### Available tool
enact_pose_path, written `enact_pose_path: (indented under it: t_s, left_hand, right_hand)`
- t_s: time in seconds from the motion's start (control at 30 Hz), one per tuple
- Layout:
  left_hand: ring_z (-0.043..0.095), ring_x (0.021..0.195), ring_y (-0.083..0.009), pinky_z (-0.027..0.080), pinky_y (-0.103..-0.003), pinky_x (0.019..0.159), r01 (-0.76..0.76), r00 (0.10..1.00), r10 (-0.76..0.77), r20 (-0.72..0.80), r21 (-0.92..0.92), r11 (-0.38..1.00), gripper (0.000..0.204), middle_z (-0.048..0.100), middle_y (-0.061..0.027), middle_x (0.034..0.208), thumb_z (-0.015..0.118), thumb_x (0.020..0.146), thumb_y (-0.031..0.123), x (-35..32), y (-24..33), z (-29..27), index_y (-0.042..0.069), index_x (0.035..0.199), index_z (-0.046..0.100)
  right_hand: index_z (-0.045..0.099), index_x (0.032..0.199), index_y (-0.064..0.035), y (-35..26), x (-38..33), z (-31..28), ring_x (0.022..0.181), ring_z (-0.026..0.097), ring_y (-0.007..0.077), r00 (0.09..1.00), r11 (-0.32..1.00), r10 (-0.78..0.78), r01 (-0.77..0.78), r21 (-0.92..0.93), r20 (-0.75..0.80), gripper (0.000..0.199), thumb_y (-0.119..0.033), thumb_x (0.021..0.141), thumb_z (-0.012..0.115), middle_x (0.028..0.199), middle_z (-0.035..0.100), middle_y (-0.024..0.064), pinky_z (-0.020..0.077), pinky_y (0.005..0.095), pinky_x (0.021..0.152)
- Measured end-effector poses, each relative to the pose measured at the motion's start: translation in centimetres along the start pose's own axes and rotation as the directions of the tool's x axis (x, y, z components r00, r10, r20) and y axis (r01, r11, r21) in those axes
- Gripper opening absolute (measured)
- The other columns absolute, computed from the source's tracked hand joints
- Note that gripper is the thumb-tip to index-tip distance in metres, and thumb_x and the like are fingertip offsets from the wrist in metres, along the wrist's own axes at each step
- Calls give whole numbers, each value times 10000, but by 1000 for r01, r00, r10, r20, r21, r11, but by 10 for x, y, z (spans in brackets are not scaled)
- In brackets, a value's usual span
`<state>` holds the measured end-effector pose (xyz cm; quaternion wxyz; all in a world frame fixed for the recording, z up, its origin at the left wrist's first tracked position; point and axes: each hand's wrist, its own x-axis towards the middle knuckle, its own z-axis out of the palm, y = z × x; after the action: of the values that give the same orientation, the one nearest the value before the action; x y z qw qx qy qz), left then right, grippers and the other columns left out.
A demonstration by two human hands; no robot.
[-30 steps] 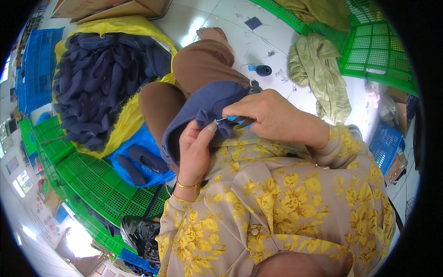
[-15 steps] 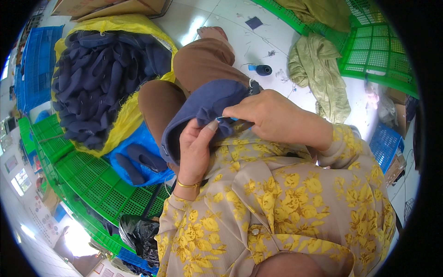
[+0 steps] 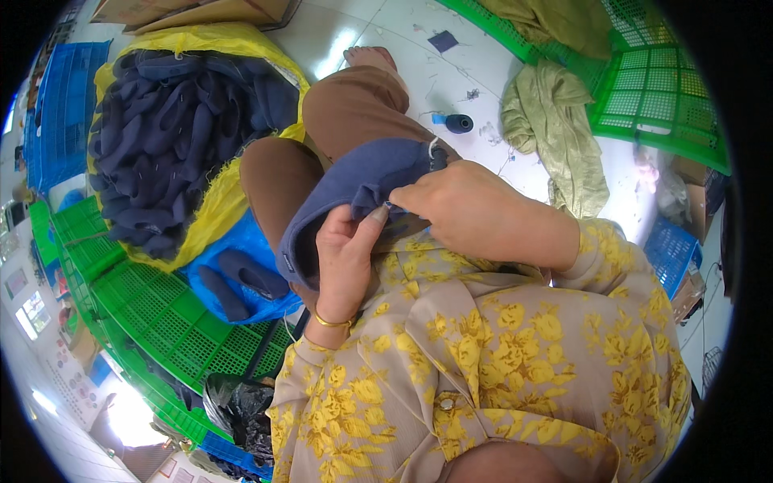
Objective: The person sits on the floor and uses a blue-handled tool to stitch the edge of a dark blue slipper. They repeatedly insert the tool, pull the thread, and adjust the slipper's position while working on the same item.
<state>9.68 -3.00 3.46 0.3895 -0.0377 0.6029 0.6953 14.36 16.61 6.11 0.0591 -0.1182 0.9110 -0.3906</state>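
A navy slipper-shaped fabric piece [image 3: 346,185] lies across my lap, its opening toward the lower left. My left hand [image 3: 348,249] is closed on its near edge, with thumb and fingers pinching a gathered fold. Against that fold, my right hand [image 3: 467,205] is closed, thumb and index finger together beside the left thumb tip. A tiny blue glint shows between the two hands, but the small thing there is mostly hidden by the fingers. White thread [image 3: 435,149] loops along the fabric's far right end.
At left, a yellow sack [image 3: 209,213] holds many similar navy pieces. Two more navy slippers [image 3: 250,274] lie on blue plastic [image 3: 205,262] over a green crate [image 3: 153,314]. A dark thread spool [image 3: 459,123], olive cloth [image 3: 555,121] and another green crate [image 3: 668,92] are on the right.
My right hand has shifted slightly, its fingertips staying at the fold. The white thread at the fabric's end shows more clearly. The left hand keeps its pinch.
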Motion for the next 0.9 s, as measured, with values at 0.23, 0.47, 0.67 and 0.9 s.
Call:
enact_pose_path:
  t_s: [0.23, 0.47, 0.67, 0.9]
  left_hand:
    - [596, 864, -79, 481, -232, 804, 3, 1000, -3, -1, 6, 1000, 104, 666, -47, 1000, 588, 920, 27, -2, -2, -3, -10, 1015, 609]
    - [599, 863, -73, 489, -233, 785, -41, 999, 41, -9, -23, 999, 95, 666, -38, 982, 607, 919, 22, 0, -6, 0, -7, 1010, 611]
    - [551, 798, -37, 459, -197, 699, -44, 997, 44, -71, -3, 999, 101, 636, 3, 916, 663, 896, 44, -1, -6, 8, 3, 968, 606]
    - [555, 782, -52, 467, -212, 670, -62, 990, 80, -114, 148, 987, 166, 630, -23, 897, 683, 862, 30, -1, -18, -2, -37, 979, 586]
  right_hand:
    - [649, 957, -44, 4, -10, 9, 742, 647, 344, 987, 988, 92, -75, 133, -129, 264, -32, 697, 607, 778, 658, 153, 503, 444, 669]
    - [599, 981, 8, -3, -11, 14, 743, 644, 354, 990, 993, 64, -50, 107, -129, 287, -50, 702, 624, 785, 649, 169, 504, 437, 674]
    - [567, 893, -1, -7, -13, 18, 743, 641, 365, 986, 990, 97, -82, 117, -134, 207, -59, 704, 629, 781, 642, 182, 498, 449, 653]
    - [609, 779, -17, -9, 0, 9, 687, 653, 350, 994, 994, 105, -104, -35, 12, 89, -83, 720, 619, 698, 645, 186, 510, 429, 615]
